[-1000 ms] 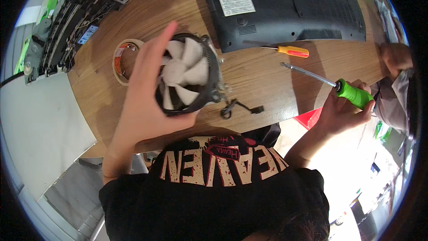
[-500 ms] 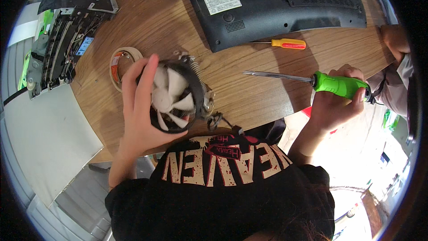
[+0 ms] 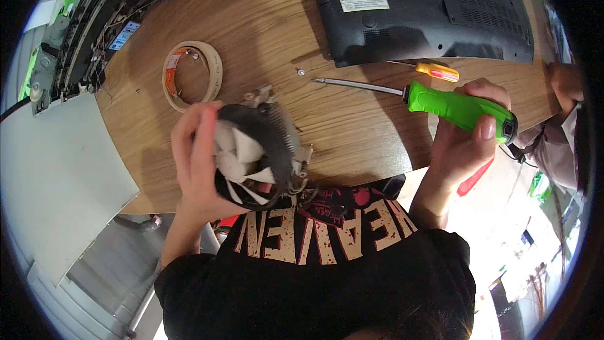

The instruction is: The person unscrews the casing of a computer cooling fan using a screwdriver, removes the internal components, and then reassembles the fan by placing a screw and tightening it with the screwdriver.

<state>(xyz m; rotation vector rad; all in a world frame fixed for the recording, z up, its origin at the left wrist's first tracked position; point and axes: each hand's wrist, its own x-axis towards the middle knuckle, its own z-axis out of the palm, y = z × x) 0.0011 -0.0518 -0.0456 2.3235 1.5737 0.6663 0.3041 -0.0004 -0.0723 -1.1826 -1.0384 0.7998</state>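
Note:
My left hand [image 3: 198, 160] grips a CPU cooler fan [image 3: 245, 157] with white blades, a black frame and metal fins, tilted at the table's near edge; its underside is hidden. My right hand [image 3: 465, 148] is wrapped round a green-handled screwdriver [image 3: 450, 107], its shaft pointing left toward a small silver screw [image 3: 301, 72] on the wooden table. A tan tape roll [image 3: 214, 72] lies above the cooler. A yellow-handled screwdriver [image 3: 437, 71] rests along the near edge of a black upturned laptop [image 3: 415, 19].
At the back left stands a partly dismantled black device [image 3: 94, 12] with wires, beside a white board [image 3: 69, 176]. Another person's hand [image 3: 563, 82] and sleeve are at the right edge of the wooden table [image 3: 258, 38].
The cooler has come down toward my body and tipped, showing more of its fins. My right hand has shifted left and up with the green screwdriver, whose tip now points farther left.

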